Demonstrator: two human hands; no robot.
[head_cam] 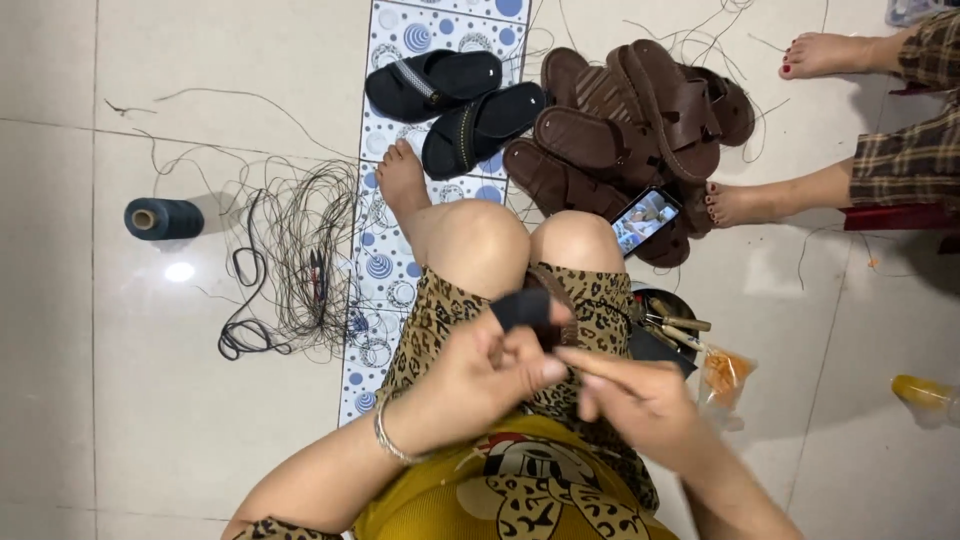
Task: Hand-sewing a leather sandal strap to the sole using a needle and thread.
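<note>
My left hand [480, 375] is closed on a brown sandal [548, 290] clamped between my knees, and its forefinger wears a black wrap [522, 308]. My right hand [635, 395] pinches a thin wooden-handled tool [585, 362] that points left toward the left thumb. Whether the tool's tip touches the sandal is hidden by my fingers. A silver bangle [388, 440] sits on my left wrist.
A pile of brown sandals [640, 110] and two black ones [455, 100] lie ahead on a patterned mat [385, 265]. A phone [645, 218], a dish of tools [670, 325], a thread spool [163, 218], loose cord [290, 255] and another person's bare feet [745, 203] surround me.
</note>
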